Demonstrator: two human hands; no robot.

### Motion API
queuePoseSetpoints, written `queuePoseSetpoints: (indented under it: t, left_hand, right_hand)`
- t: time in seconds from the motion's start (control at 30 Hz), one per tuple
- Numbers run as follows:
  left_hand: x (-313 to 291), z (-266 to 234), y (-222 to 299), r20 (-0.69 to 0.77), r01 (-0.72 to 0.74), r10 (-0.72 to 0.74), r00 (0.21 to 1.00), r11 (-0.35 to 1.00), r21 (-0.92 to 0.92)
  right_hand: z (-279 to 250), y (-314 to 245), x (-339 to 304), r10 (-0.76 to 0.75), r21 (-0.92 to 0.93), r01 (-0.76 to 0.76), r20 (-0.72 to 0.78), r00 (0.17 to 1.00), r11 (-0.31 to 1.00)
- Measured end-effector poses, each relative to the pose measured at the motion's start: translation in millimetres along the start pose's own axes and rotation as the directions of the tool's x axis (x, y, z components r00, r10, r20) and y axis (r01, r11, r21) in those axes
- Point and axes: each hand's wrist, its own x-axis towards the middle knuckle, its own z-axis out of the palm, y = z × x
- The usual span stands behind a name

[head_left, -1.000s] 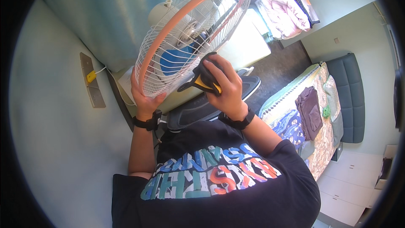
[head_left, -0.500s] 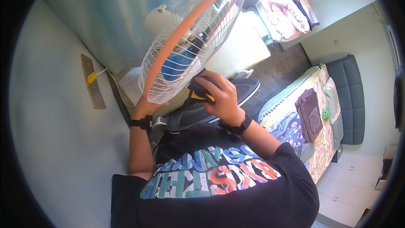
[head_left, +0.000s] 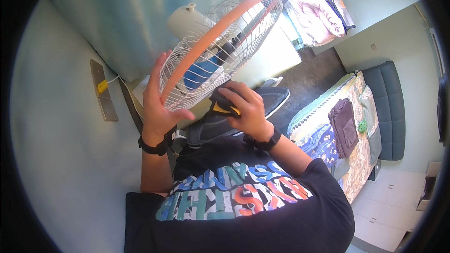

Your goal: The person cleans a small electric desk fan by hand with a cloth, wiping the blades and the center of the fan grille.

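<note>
An electric fan's round white wire cage with an orange rim band [head_left: 206,40] stands tilted before me. Through the wires show a blue part and the hub. My left hand [head_left: 155,107] is at the cage's lower left edge, its fingers stretched up along the outside and the thumb held apart under the rim. It looks to be touching the wires. In my right hand [head_left: 247,107] is a black and yellow handheld tool [head_left: 225,105], kind unclear, its top against or just in front of the cage's lower right side. The fingers wrap round it, hiding part.
Below the fan is a dark grey padded board or seat [head_left: 206,127]. A wall socket plate with a yellow plug [head_left: 102,86] is at left, its white cord running behind the fan. Light blue curtain [head_left: 117,23] hangs behind. A bed [head_left: 358,164] with clothes stands right.
My left hand has risen and come out from behind the cage's lower edge, fingers now stretched along its side. The fan head has shifted slightly right and down. My right hand stays nearly still.
</note>
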Motion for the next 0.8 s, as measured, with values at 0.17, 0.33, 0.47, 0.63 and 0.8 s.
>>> queuePoseSetpoints:
  t: [0.17, 0.33, 0.47, 0.63, 0.8]
  left_hand:
    - [-11, 5, -16, -0.010, 0.021, -0.020, 1.000, 0.993, 0.114]
    - [-17, 9, -30, -0.012, -0.111, 0.116, 0.993, 0.974, 0.198]
    - [-28, 12, -35, -0.039, -0.121, 0.138, 0.990, 0.950, 0.289]
    - [-37, 20, -44, -0.135, 0.121, -0.104, 0.985, 0.985, 0.127]
    - [-41, 18, -55, -0.205, 0.006, 0.017, 0.979, 0.994, 0.110]
  right_hand:
    - [-6, 2, 7, -0.103, 0.021, 0.104, -0.025, 0.994, 0.994]
    - [-14, -23, 25, -0.311, 0.075, 0.329, -0.185, 0.932, 0.941]
    - [-13, -35, 42, -0.577, -0.093, 0.571, -0.204, 0.791, 0.816]
    - [-7, -40, 60, -0.717, -0.313, 0.667, -0.073, 0.693, 0.676]
    - [-18, -30, 78, -0.750, -0.322, 0.698, -0.060, 0.659, 0.639]
